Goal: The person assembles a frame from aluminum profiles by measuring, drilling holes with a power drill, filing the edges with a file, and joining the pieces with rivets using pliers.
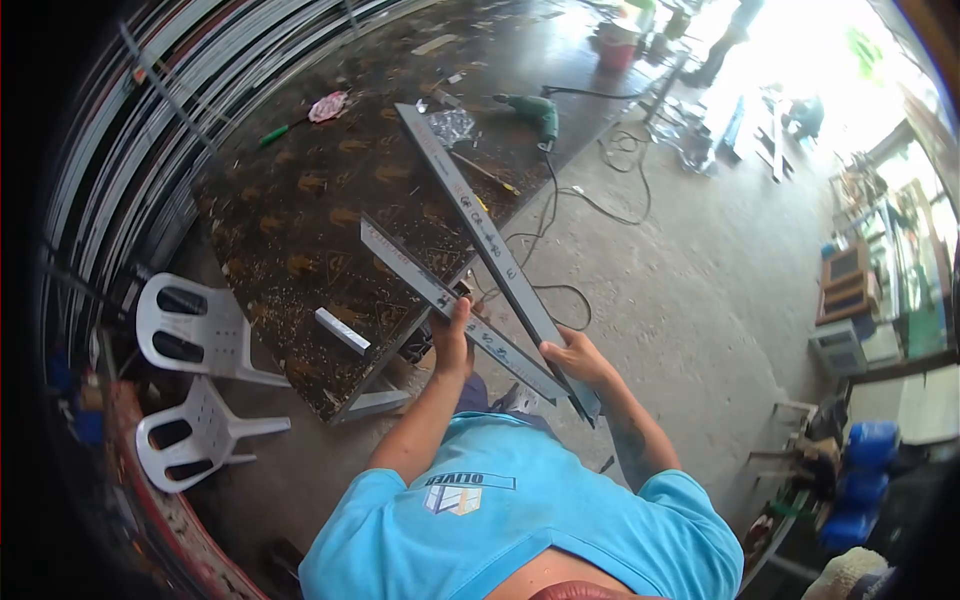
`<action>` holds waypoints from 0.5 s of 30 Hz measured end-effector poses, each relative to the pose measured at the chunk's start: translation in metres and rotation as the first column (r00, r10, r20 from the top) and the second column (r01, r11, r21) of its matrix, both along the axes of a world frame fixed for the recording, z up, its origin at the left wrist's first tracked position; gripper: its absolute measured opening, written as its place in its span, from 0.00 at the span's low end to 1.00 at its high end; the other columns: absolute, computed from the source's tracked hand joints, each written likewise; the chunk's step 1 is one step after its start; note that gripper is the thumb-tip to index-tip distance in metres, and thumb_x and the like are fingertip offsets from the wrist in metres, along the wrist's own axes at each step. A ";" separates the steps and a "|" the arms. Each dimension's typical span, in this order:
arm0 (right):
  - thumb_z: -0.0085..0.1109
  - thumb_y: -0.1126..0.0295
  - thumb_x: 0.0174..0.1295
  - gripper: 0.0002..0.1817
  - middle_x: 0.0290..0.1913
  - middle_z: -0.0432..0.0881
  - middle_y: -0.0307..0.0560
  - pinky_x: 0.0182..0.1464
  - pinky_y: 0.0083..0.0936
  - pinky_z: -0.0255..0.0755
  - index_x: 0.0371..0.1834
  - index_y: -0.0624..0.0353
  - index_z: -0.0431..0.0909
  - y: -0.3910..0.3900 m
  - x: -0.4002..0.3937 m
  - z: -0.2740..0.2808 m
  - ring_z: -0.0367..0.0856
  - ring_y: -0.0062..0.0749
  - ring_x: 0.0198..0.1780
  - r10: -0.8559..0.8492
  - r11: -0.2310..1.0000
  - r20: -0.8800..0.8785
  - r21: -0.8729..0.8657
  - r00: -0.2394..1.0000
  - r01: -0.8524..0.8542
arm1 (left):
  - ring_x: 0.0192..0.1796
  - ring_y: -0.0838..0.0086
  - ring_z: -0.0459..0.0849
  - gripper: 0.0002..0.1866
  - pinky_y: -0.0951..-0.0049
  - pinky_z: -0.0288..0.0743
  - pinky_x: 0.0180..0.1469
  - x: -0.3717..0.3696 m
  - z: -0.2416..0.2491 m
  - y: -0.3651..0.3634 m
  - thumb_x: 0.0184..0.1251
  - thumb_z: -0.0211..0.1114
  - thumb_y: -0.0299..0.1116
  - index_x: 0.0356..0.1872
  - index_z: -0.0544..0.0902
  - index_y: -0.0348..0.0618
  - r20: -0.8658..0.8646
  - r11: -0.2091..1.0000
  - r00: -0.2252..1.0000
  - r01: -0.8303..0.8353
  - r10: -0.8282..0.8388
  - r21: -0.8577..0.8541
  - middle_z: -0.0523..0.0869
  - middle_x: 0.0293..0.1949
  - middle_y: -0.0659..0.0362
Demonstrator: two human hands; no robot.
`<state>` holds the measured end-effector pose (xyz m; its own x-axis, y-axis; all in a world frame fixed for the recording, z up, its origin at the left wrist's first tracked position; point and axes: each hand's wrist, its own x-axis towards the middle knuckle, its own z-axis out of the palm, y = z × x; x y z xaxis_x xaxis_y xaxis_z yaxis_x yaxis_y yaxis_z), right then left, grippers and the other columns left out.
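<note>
My left hand [453, 342] is closed round a shorter grey metal profile bar [405, 265] with handwriting along its face. Its far end reaches over the dark table [330, 235]. My right hand [585, 360] grips a longer grey metal profile bar [470, 205], also marked with red and black writing, near its lower end. The two bars slant side by side in front of my body, and their near ends come close together. A short white block [342, 331] lies on the table left of my left hand.
On the table lie a green power drill [535, 115], a screwdriver [488, 175], crumpled clear plastic [450, 125] and a green-handled tool [288, 131]. A cable [640, 190] loops across the floor. White plastic chairs [200, 330] stand at left; a red bucket [616, 48] is at the far end.
</note>
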<state>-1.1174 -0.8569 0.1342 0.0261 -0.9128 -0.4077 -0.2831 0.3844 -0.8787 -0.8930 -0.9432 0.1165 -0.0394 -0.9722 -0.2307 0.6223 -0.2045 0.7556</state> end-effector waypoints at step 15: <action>0.72 0.43 0.56 0.44 0.51 0.83 0.57 0.58 0.30 0.74 0.62 0.74 0.74 -0.277 0.031 -0.028 0.82 0.37 0.54 0.303 0.941 0.026 0.147 0.953 -0.303 | 0.47 0.69 0.84 0.26 0.62 0.80 0.44 0.076 -0.010 -0.206 0.64 0.73 0.39 0.58 0.70 0.47 -0.047 0.849 0.853 -0.510 0.519 0.137 0.82 0.47 0.59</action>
<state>-1.0862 -1.1336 0.1063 0.2936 -0.7909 -0.5369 -0.4036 0.4066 -0.8196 -0.8169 -1.1492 0.1060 0.4362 -0.8250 -0.3593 0.7191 0.0796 0.6903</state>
